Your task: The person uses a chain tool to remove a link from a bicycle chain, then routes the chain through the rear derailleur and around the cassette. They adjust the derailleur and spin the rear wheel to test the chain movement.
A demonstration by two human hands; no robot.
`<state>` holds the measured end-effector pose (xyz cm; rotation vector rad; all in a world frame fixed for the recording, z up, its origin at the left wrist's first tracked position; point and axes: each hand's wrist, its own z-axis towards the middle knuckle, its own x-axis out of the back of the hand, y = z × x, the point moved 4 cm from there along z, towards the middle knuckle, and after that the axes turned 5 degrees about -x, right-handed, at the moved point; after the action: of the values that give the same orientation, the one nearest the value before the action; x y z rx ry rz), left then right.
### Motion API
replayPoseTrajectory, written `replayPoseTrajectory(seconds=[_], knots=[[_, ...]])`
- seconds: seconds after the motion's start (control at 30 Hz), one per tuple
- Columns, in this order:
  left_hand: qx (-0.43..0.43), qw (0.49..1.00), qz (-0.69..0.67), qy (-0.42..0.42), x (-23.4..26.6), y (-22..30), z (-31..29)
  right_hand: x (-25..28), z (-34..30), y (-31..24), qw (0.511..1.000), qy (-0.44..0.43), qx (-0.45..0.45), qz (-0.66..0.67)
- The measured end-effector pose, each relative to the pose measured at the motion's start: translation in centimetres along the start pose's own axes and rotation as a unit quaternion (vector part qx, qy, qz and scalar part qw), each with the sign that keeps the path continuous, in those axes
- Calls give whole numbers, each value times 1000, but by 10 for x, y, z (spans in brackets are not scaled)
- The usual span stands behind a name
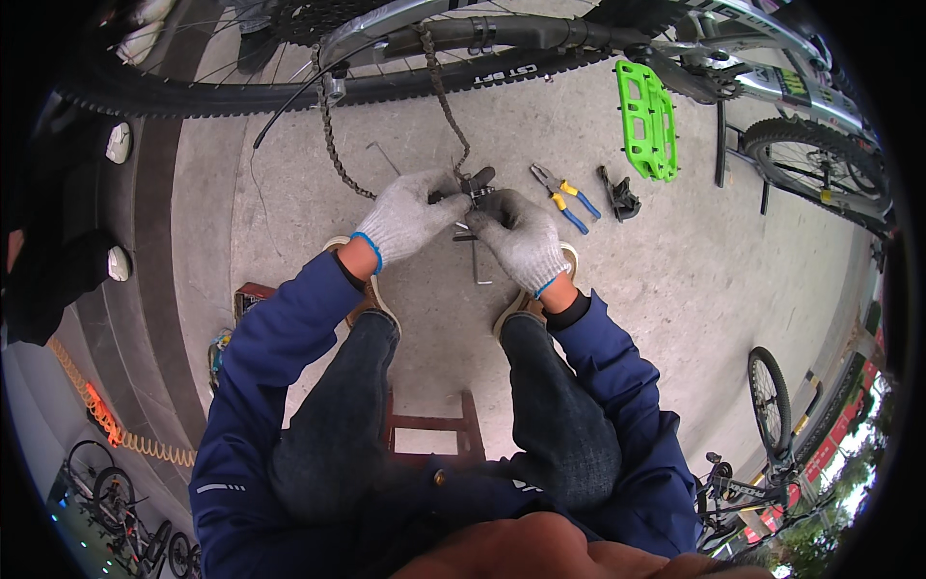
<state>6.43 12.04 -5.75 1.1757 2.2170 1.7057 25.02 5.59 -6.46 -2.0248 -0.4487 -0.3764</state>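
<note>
Both my hands wear white knit gloves with grey palms and meet low between my shins. My left hand (pixel 413 214) closes around the left side of a dark derailleur (pixel 479 183). From the right, the bent fingers of my right hand (pixel 521 236) pinch the same part. Fingers hide much of it. Two runs of a bicycle chain (pixel 338 162) hang from the bike above, one ending at my left hand and the other at the derailleur. A loose black cable housing (pixel 289 99) with a thin wire dangles left of the chain. Below the hands lies an L-shaped hex key (pixel 476 262).
Pliers (pixel 565 198) with yellow-blue handles and a black bike part (pixel 619 195) lie right of my hands. A green pedal (pixel 648 121) hangs from the bike's frame. A tyre (pixel 405 87) crosses the top. Behind my legs stands a reddish stool (pixel 468 425); another person's shoes (pixel 119 262) are at left.
</note>
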Motion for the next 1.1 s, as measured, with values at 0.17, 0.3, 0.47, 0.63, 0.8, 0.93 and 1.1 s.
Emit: replayPoseTrajectory(seconds=[0.17, 0.3, 0.47, 0.63, 0.8, 0.93, 1.1], knots=[[7, 999, 33, 24, -5, -7, -3, -5, -3, 9, 998, -24, -47, 22], [-6, 997, 55, 45, -5, -6, -6, -12, -2, 10, 994, -48, -53, 79], [25, 999, 39, -4, -3, -11, -8, -16, -6, 14, 975, -119, -139, 124], [24, 999, 18, -18, 1, -16, -10, -16, -5, 10, 993, -82, -64, 46], [37, 999, 16, -9, 0, -16, -10, -18, -7, 11, 998, -50, -37, 6], [31, 999, 28, -5, -1, -15, -10, -18, -10, 12, 998, -32, -43, 14], [36, 999, 5, -3, -1, -21, -8, -24, -8, 20, 990, -86, -96, 53]])
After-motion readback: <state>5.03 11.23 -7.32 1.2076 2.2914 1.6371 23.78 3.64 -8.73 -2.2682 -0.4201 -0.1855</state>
